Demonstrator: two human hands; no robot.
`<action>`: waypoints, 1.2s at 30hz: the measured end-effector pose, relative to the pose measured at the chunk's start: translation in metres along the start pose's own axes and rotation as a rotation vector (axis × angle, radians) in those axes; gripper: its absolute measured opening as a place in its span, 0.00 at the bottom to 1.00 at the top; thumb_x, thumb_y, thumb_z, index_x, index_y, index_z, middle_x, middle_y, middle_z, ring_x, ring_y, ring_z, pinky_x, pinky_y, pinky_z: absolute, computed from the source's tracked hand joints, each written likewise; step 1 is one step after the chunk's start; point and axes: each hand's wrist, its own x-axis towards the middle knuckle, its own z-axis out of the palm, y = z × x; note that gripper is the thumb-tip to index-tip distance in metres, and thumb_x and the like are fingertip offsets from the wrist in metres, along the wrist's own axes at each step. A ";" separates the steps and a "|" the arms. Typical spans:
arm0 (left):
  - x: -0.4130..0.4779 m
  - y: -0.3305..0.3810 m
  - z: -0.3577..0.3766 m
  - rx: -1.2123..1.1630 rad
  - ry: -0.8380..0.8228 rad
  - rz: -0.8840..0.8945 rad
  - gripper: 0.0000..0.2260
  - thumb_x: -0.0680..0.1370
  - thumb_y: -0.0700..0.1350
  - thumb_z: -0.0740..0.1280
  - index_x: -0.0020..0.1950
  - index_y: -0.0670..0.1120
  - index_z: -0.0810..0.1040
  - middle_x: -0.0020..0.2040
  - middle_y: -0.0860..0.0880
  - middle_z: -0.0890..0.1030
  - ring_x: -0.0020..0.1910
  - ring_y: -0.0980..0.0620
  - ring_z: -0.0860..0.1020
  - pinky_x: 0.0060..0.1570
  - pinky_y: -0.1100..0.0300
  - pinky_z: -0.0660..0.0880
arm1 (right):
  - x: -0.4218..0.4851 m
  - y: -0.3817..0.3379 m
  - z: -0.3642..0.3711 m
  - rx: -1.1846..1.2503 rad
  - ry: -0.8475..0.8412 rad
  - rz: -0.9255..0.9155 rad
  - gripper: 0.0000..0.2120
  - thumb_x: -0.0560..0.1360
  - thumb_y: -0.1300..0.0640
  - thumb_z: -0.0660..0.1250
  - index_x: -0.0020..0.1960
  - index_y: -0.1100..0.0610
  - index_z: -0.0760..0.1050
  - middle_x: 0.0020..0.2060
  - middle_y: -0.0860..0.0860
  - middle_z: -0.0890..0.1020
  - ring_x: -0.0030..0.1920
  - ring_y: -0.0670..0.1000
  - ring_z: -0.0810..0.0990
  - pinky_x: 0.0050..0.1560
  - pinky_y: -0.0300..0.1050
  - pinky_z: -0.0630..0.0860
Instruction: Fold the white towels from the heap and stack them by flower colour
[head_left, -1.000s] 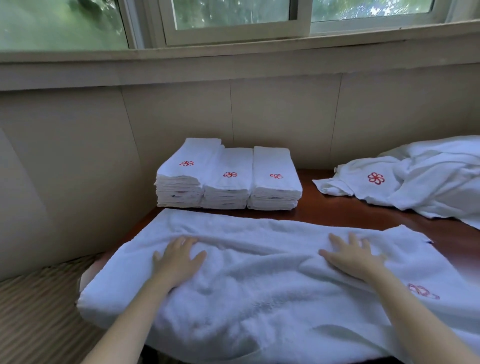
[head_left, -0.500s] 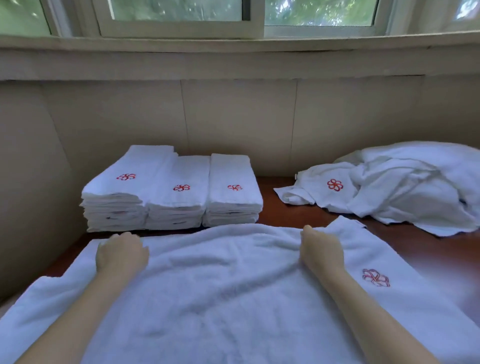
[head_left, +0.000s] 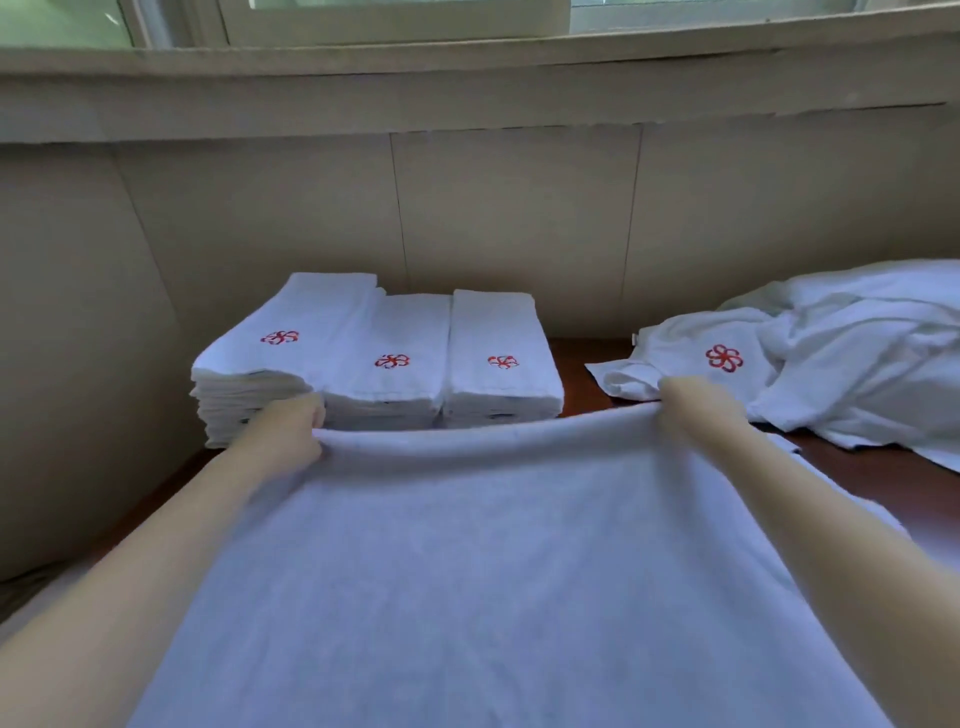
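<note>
A white towel (head_left: 493, 561) is stretched out in front of me over the brown table (head_left: 571, 364). My left hand (head_left: 291, 431) grips its far edge on the left and my right hand (head_left: 691, 405) grips the same edge on the right, with the edge lifted and sagging between them. Behind it stand three stacks of folded white towels (head_left: 384, 364), each with a red flower on top. The heap of unfolded towels (head_left: 831, 358) lies at the back right, one red flower showing.
A beige panelled wall (head_left: 519, 223) with a window sill runs close behind the stacks and heap. A wall panel closes off the left side. Bare table shows between the stacks and the heap, and at the right beside the towel.
My hands went from lying flat on the towel to gripping its far edge, then raised that edge. The towel's red flower at the right is no longer in sight.
</note>
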 end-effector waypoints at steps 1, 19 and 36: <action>-0.004 0.002 -0.001 -0.019 0.159 0.006 0.09 0.73 0.35 0.65 0.43 0.45 0.65 0.39 0.46 0.74 0.37 0.47 0.71 0.31 0.56 0.62 | -0.007 0.002 0.000 0.125 0.195 0.025 0.09 0.75 0.66 0.58 0.54 0.61 0.69 0.50 0.59 0.75 0.45 0.61 0.75 0.38 0.48 0.66; -0.148 -0.025 0.047 -0.055 -0.143 -0.051 0.24 0.82 0.55 0.53 0.78 0.50 0.55 0.78 0.53 0.52 0.76 0.51 0.55 0.73 0.56 0.53 | -0.164 0.040 0.060 0.135 0.131 0.232 0.12 0.77 0.61 0.53 0.58 0.58 0.68 0.56 0.57 0.74 0.58 0.59 0.72 0.54 0.49 0.67; -0.127 0.169 0.091 0.014 -0.085 0.214 0.12 0.81 0.48 0.56 0.59 0.52 0.76 0.60 0.48 0.73 0.61 0.46 0.69 0.60 0.54 0.69 | -0.146 0.135 0.026 0.436 0.046 0.539 0.14 0.81 0.53 0.56 0.60 0.62 0.68 0.60 0.61 0.75 0.59 0.62 0.75 0.50 0.49 0.71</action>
